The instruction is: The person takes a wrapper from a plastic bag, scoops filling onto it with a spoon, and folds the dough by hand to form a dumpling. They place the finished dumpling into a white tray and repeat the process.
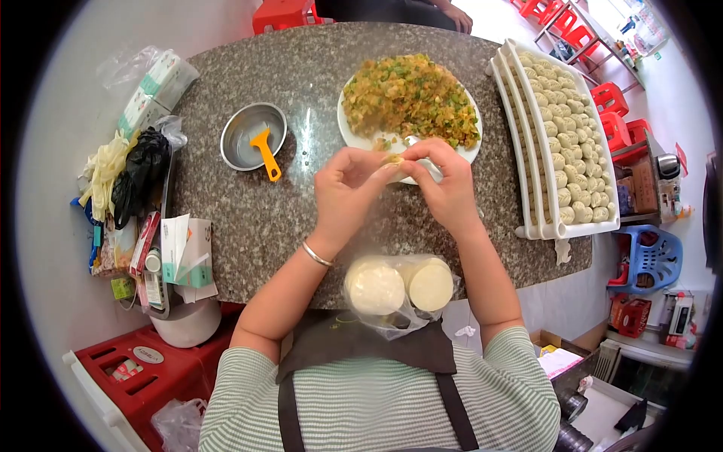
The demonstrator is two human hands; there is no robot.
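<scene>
In front of the plate, my left hand (350, 188) and my right hand (443, 184) meet, fingertips pinched on a small dumpling (392, 160). Fingers cover most of it, and a bit of filling shows at its top. Just beyond my hands, a white plate (348, 135) bears a heap of chopped orange and green filling (410, 94). A shiny metal utensil (412, 141) lies at the plate's near edge, partly hidden by my right hand. Closer to my body, two stacks of round dough wrappers (376, 290) stand in a clear plastic bag (392, 324).
A metal bowl (239, 151) holds an orange-handled scraper (263, 151) at left. Stacked white trays (520, 143) of shaped dumplings (568, 143) line the table's right side. Boxes (188, 252) and bags (143, 169) crowd the left edge. Another person's hand (457, 16) shows beyond the table.
</scene>
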